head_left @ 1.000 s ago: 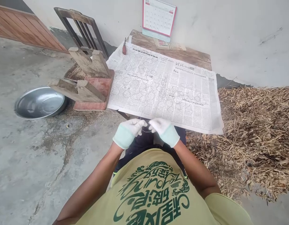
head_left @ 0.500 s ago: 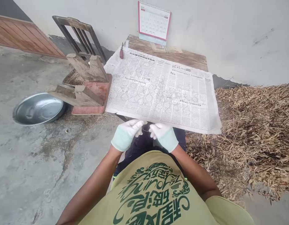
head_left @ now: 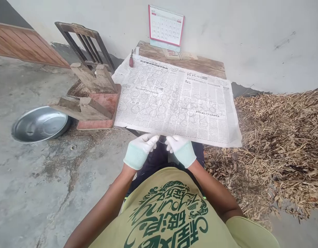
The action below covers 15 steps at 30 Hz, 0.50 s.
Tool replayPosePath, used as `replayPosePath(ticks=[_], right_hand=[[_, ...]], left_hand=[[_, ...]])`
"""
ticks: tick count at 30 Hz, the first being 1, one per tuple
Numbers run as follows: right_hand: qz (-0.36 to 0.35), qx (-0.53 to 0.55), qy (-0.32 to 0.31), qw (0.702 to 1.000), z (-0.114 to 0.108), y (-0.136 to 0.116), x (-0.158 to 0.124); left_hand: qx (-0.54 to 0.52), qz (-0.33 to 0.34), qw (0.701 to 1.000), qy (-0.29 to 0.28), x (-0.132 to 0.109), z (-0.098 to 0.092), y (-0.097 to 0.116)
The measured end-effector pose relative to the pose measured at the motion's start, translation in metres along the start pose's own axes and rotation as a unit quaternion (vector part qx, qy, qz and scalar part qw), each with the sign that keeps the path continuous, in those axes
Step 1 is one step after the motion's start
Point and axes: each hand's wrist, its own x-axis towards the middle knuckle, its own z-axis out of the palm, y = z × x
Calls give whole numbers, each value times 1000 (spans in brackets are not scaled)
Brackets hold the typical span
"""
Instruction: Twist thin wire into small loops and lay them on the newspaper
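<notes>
Just below the front edge of the newspaper [head_left: 221, 132], my two hands in white gloves with pale green cuffs face each other. Between them curves a thin wire ring [head_left: 162, 142]. My left hand [head_left: 142, 148] pinches one side of it between thumb and fingers. The other side is pinched by my right hand [head_left: 180, 147]; the fingertips of both hands cover parts of the wire. Spread over the newspaper lie several similar thin wire rings [head_left: 135, 109], some overlapping near the middle.
A red-handled screwdriver [head_left: 131, 62] lies at the newspaper's far left corner. Behind it a desk calendar [head_left: 166, 27] stands on the wooden table [head_left: 210, 66]. An overturned wooden stool [head_left: 104, 100], a chair [head_left: 84, 38] and a metal basin [head_left: 42, 124] are left; dry straw [head_left: 283, 144] lies right.
Both hands stay close together with the wire ring between them; the left wrist has turned slightly. The whole view has shifted a little down and left.
</notes>
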Motion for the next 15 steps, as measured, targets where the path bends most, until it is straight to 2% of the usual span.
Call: replayPosePath(ticks=[4,8,12,15], right_hand=[[4,17,2,1000,-1,-1,0],[4,29,1,1000,0,-2,0],[-7,49,11,999,-1,-7,-4],[-29,65,25,997,-5,-9,-11]], left_hand=[[11,-40,999,1,-3,7,-4],[43,-51,998,-8,-3,12,-6],[122,-27,992,-9,3,11,0],[200,12,979,-33,22,7,14]])
